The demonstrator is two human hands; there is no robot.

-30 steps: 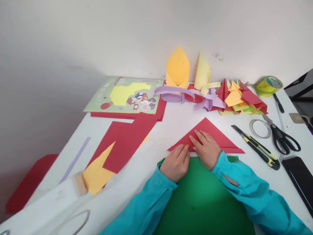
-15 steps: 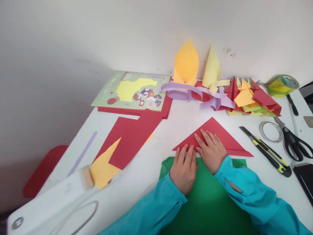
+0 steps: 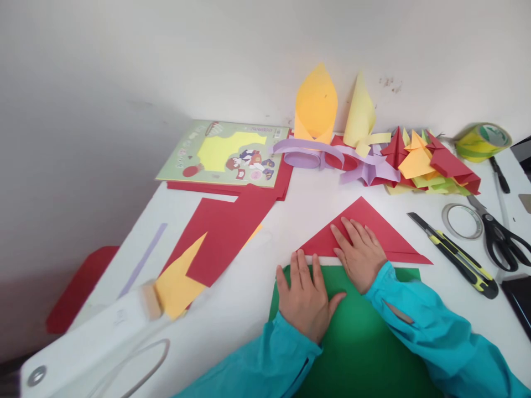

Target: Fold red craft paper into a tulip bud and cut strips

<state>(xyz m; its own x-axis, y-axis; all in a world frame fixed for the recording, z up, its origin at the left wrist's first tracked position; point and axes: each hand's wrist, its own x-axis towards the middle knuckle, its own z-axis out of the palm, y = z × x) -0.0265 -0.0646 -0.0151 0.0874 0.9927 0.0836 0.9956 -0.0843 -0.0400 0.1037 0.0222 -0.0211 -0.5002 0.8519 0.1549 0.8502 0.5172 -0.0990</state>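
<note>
A red sheet of paper folded into a triangle (image 3: 373,232) lies on the white table, its long folded edge toward me and its tip pointing away. My right hand (image 3: 359,254) rests flat on the triangle's left half, fingers stretched out and pressing the paper. My left hand (image 3: 307,296) lies with fingers spread over a green sheet (image 3: 365,331), its fingertips by the triangle's left corner. Whether those fingertips touch the red paper I cannot tell. Both forearms, in turquoise sleeves, cover part of the green sheet.
To the right lie a box cutter (image 3: 456,254), a tape roll (image 3: 462,221) and scissors (image 3: 500,232). Folded paper pieces (image 3: 418,160) and a yellow tape roll (image 3: 483,142) are at the back. Red scraps (image 3: 224,226), a paper pad (image 3: 186,157) and a white device (image 3: 87,342) stand left.
My left hand has slid left along the triangle's near edge to its left corner, and its fingers and thumb have spread. The right hand stays in place on the paper.
</note>
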